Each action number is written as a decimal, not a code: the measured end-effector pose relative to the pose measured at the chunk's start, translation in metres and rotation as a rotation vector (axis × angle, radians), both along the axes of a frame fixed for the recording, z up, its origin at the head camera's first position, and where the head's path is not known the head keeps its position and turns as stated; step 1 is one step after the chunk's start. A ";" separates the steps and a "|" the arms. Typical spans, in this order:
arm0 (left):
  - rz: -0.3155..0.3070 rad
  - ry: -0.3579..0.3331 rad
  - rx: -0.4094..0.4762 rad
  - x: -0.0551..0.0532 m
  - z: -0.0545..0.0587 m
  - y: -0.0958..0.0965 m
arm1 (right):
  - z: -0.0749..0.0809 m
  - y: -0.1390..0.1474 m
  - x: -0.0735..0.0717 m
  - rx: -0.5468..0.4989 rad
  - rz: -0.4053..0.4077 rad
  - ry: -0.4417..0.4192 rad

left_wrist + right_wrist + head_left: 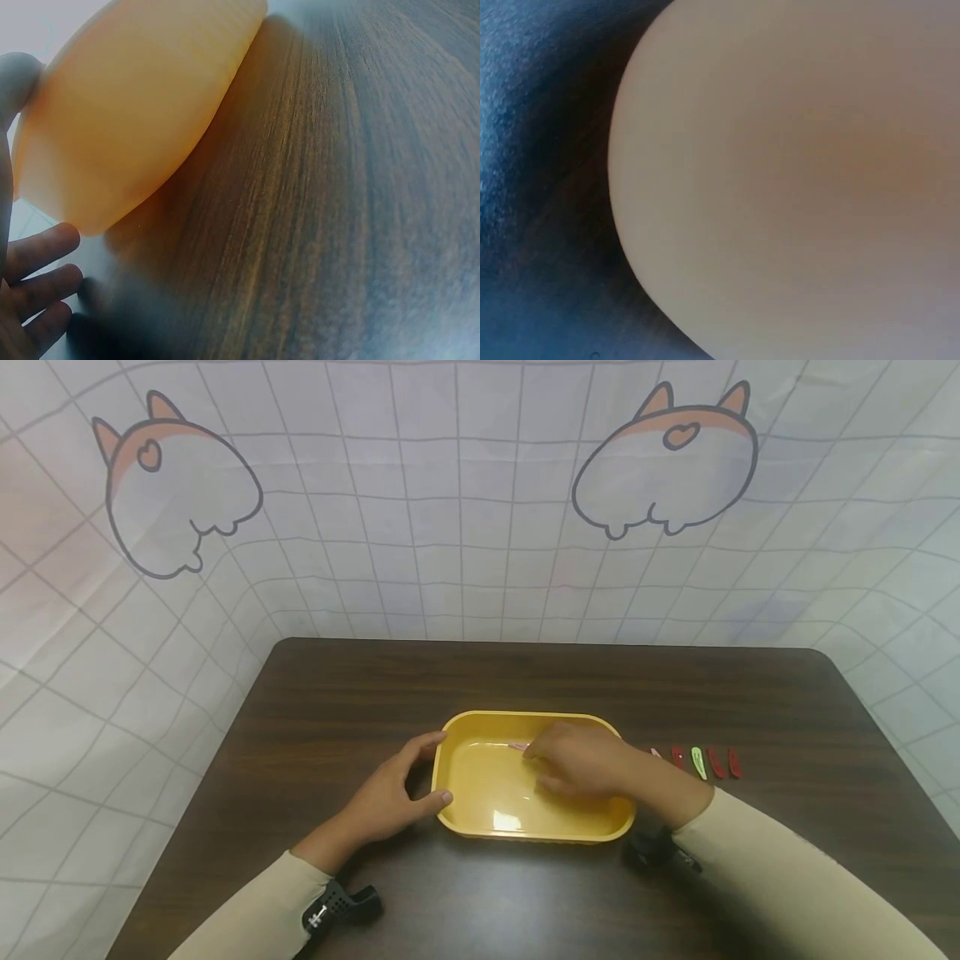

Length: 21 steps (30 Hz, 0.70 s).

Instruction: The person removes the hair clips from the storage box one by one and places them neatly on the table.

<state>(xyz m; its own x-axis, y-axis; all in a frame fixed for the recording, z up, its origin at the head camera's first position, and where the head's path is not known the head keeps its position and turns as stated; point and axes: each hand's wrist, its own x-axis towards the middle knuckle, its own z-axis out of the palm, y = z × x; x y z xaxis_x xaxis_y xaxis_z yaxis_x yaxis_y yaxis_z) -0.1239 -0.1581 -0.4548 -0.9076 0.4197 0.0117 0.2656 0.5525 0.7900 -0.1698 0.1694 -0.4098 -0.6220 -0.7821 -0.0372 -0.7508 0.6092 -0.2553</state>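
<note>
A yellow plastic tray (480, 810) sits on the table. At its left end my left hand (386, 797) holds it, the thumb over the rim and a finger at the far corner; the left wrist view shows the tray's outer wall (150, 105) beside the lower fingers (45, 289). My right hand (577, 760) reaches down inside the tray, fingers bent. From its fingertips a small pink hair clip (517, 746) pokes out to the left, pinched there, its rest hidden by the hand. The tray's pale end wall (742, 172) fills most of the right wrist view.
Right of the tray several snap hair clips stand in a row: a pink one (656, 752) partly behind my forearm, a red one (677, 757), a light green one (698, 762) and more red ones (716, 763). A grid-patterned cloth (480, 527) surrounds the dark wooden table (375, 681).
</note>
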 end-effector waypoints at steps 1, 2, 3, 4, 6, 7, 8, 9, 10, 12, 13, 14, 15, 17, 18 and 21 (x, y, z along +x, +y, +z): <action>0.000 0.000 0.000 0.000 0.000 0.000 | 0.000 0.000 0.000 0.000 -0.001 -0.004; -0.001 0.000 0.001 0.000 0.000 0.000 | 0.000 0.000 0.001 -0.002 -0.002 -0.007; -0.001 0.000 0.001 0.001 0.001 0.000 | 0.000 0.000 0.001 -0.005 -0.003 -0.013; -0.002 -0.001 0.002 0.001 0.001 0.000 | -0.001 -0.001 0.001 -0.011 0.001 -0.016; -0.003 0.000 0.003 0.001 0.001 0.000 | -0.001 -0.001 0.002 -0.019 0.003 -0.026; -0.003 0.000 0.002 0.001 0.001 0.000 | -0.001 -0.001 0.002 -0.021 0.006 -0.032; -0.003 0.001 0.001 0.001 0.001 0.000 | -0.002 -0.001 0.002 -0.025 0.009 -0.041; -0.002 0.001 -0.001 0.001 0.001 0.000 | -0.002 -0.001 0.002 -0.026 0.011 -0.049; -0.003 0.001 -0.001 0.001 0.000 0.000 | -0.002 -0.001 0.003 -0.026 0.014 -0.055; -0.003 0.002 -0.002 0.001 0.000 0.000 | -0.002 0.000 0.003 -0.023 0.018 -0.070; -0.003 0.004 -0.003 0.001 0.000 0.000 | -0.002 0.000 0.004 -0.022 0.020 -0.075; -0.003 0.004 -0.003 0.001 0.000 0.000 | -0.002 0.001 0.004 -0.021 0.020 -0.079; -0.004 0.005 -0.001 0.001 -0.001 -0.001 | -0.002 0.001 0.005 -0.021 0.024 -0.080; -0.003 0.009 -0.001 0.001 -0.001 -0.001 | -0.002 0.001 0.005 -0.023 0.032 -0.086; -0.002 0.012 -0.001 0.001 -0.002 -0.001 | -0.002 0.001 0.006 -0.025 0.036 -0.089; -0.003 0.021 -0.004 0.000 -0.003 -0.001 | -0.002 0.000 0.007 -0.044 0.048 -0.087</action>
